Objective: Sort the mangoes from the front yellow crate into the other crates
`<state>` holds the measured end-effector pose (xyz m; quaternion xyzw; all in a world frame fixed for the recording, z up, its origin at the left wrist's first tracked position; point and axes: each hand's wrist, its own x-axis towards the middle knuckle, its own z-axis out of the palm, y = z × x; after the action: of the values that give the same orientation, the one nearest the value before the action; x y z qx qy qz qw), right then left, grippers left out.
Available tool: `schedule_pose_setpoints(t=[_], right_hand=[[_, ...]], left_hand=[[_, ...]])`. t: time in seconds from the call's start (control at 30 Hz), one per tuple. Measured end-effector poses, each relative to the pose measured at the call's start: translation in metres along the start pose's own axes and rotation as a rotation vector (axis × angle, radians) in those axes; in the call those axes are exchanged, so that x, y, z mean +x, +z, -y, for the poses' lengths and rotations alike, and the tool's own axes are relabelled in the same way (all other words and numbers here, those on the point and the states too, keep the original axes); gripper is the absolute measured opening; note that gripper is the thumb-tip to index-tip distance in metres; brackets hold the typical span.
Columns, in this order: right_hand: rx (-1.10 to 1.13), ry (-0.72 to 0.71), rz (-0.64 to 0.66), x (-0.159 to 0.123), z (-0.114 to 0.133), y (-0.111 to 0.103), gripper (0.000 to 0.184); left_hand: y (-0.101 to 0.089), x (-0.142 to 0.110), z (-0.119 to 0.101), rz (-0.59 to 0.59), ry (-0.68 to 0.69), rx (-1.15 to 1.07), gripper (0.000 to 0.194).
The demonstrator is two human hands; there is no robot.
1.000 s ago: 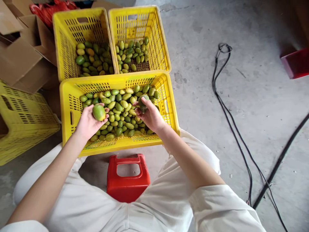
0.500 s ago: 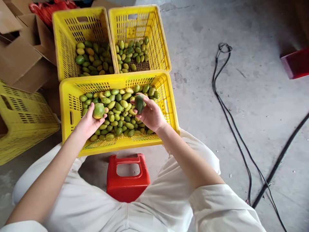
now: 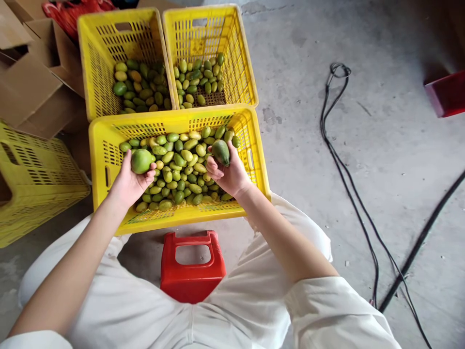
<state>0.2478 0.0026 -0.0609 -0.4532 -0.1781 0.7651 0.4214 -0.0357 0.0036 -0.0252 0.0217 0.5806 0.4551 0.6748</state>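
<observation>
My left hand is curled round a light green mango, held above the left part of the front yellow crate. Over the crate's right part, my right hand grips a darker green mango, its narrow end tilted toward the palm. Below both hands, a heap of small green and yellowish mangoes covers the crate's bottom. The crate sits in front of my knees.
Two yellow crates with more mangoes stand behind the front one. Another yellow crate and cardboard boxes are at the left. A red stool is between my legs. Black cables lie on the floor at right.
Both hands have turned the mangoes in their fingers, so other sides show. The left hand has shifted slightly left. The right-hand mango now lies tilted instead of upright. The crates have stayed put.
</observation>
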Motion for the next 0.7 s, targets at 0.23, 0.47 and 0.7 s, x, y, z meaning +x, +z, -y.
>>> schedule_pose_setpoints(t=[0.23,0.47,0.7], right_hand=[[0.019,-0.06,0.026,-0.004,-0.002,0.007,0.074],[0.144,-0.143,0.022,0.002,-0.007,0.003,0.048],[0.253,-0.153,-0.009,0.004,-0.005,-0.002,0.031]], left_hand=[[-0.004,0.0,-0.004,0.0,0.031,-0.037,0.019],[0.005,-0.008,-0.002,-0.05,0.062,-0.116,0.01],[0.015,-0.017,-0.009,-0.116,0.029,-0.142,0.014]])
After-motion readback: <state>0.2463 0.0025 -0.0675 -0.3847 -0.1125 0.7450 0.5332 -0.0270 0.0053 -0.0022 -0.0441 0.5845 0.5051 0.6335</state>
